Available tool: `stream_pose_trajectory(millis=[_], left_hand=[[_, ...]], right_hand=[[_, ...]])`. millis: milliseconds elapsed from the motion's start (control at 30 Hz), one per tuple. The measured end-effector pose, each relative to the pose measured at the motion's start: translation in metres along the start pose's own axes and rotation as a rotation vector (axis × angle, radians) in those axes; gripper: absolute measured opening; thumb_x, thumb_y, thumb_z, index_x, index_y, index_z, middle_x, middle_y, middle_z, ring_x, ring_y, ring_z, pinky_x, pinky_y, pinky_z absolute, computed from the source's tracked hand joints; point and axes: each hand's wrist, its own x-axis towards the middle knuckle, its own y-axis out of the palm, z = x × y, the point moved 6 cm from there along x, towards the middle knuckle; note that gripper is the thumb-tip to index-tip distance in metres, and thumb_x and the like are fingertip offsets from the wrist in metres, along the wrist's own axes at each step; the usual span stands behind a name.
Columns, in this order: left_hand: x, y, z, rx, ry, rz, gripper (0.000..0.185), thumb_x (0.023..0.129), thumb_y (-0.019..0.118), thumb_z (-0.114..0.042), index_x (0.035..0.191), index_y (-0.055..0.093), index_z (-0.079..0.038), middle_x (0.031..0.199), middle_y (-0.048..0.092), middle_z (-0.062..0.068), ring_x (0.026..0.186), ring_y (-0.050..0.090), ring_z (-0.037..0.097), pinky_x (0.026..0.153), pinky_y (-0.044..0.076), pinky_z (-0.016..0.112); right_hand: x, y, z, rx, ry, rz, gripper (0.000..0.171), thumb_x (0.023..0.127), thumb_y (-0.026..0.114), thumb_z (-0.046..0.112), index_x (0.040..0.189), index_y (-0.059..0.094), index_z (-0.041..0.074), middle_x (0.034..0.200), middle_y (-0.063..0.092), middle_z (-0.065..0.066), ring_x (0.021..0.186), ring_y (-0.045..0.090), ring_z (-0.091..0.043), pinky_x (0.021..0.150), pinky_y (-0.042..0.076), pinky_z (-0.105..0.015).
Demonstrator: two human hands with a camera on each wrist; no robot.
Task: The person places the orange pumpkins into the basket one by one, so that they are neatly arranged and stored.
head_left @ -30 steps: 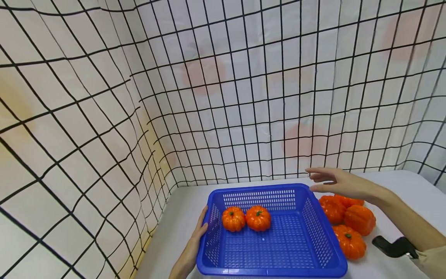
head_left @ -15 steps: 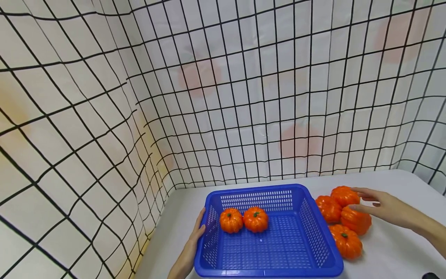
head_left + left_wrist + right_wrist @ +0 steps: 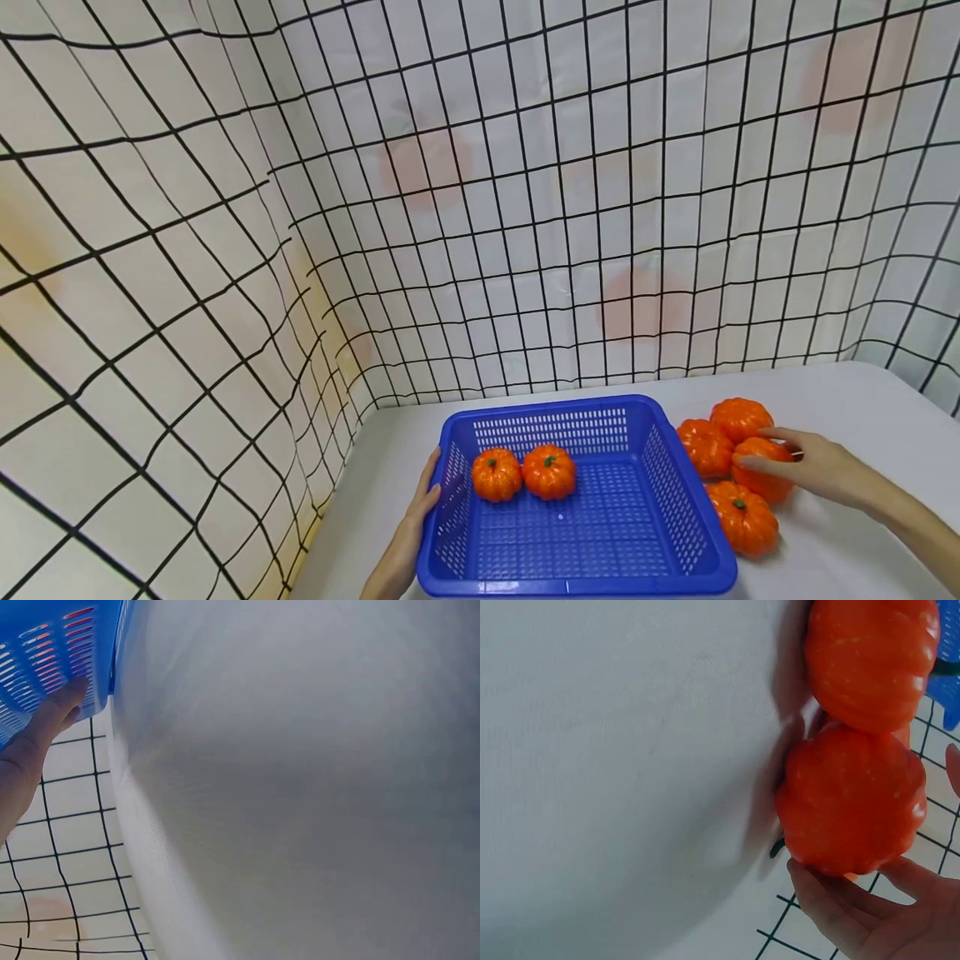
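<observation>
In the head view a blue plastic basket (image 3: 577,585) with slotted walls stands at the centre. Two small orange pumpkins lie inside, a left one (image 3: 497,475) and a right one (image 3: 550,472). My left hand (image 3: 405,533) rests along the basket's left side, and its straight fingers (image 3: 56,709) touch the slotted wall in the left wrist view. On the right, my right hand (image 3: 821,467) spreads its thumb and fingers around a ribbed orange pumpkin (image 3: 851,799). In the right wrist view, fingertips are right at its edge while the thumb stands apart from it.
Other pumpkins sit beside the basket's right wall: a front one (image 3: 742,518), a left one (image 3: 705,448) and a back one (image 3: 741,418). The white table (image 3: 847,400) is bordered by a black grid-patterned sheet (image 3: 525,250) behind and at left.
My right hand has come from above the basket's back right corner down and rightward to the pumpkin. The left hand stays at the basket's side. The view has shifted slightly.
</observation>
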Motion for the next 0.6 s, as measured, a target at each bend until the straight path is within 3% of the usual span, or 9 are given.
stream_pose_trajectory(millis=[200,600], left_hand=[[-0.001,0.0,0.0,0.007,0.001,0.0,0.062,0.111,0.027,-0.05,0.165,-0.002,-0.043,0.175,-0.013,0.011,0.158,-0.003,0.05,0.123,0.014,0.072],[0.0,-0.001,0.001,0.015,-0.022,-0.018,0.064,0.11,0.028,-0.051,0.166,-0.002,-0.041,0.175,-0.013,0.012,0.158,-0.004,0.052,0.122,0.01,0.076]], right_hand=[[0.0,0.004,0.008,-0.052,-0.009,-0.035,0.087,0.097,0.062,0.058,0.142,0.047,-0.015,0.135,0.049,-0.049,0.118,0.05,-0.068,0.082,0.054,-0.069],[-0.006,0.001,0.013,-0.053,-0.01,-0.078,0.081,0.095,0.066,0.055,0.138,0.053,-0.012,0.128,0.056,-0.047,0.109,0.058,-0.061,0.078,0.056,-0.065]])
